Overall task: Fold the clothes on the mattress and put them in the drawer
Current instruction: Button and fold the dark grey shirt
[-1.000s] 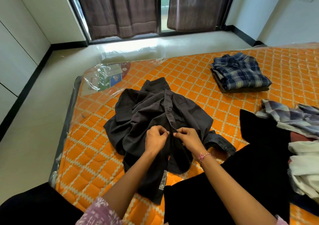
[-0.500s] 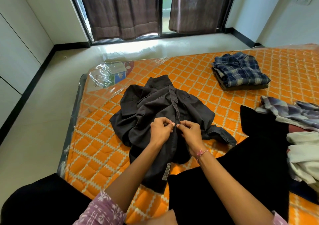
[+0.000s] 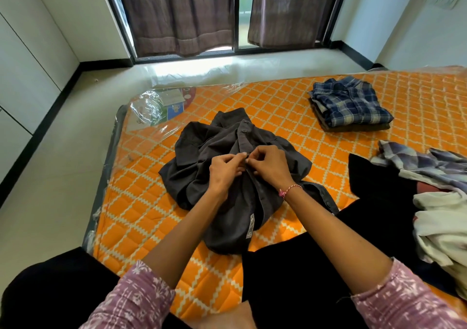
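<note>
- Nearest, below both hands, two forearms in patterned pink sleeves reach forward over the person's black-clad legs; a black cloth (image 3: 379, 202) lies on the right hand's side.
- The left hand (image 3: 226, 168) and right hand (image 3: 271, 167) meet fingertip to fingertip over the front of a dark grey shirt (image 3: 227, 151). Both are curled, each pinching the shirt's front strip where the buttons run.
- The shirt lies rumpled on the orange mattress (image 3: 141, 202) right under the hands, collar on the far side, hem and a sewn label toward the wrists, a cuff just right of the right wrist.
- My reading: the step in hand is doing up a button, so the front stays together for folding. Whether the button is through cannot be told; the fingers hide it.
- Next would call for letting go of the strip, then spreading and smoothing the bunched body and sleeves flat before any fold.
- Right of the right hand, a loose pile (image 3: 434, 197) of plaid and white clothes waits unfolded.
- Farther off, beyond and right of the hands, a folded stack (image 3: 351, 106) topped by blue plaid sits on the mattress.
- No drawer shows, so stowing seems well off.
</note>
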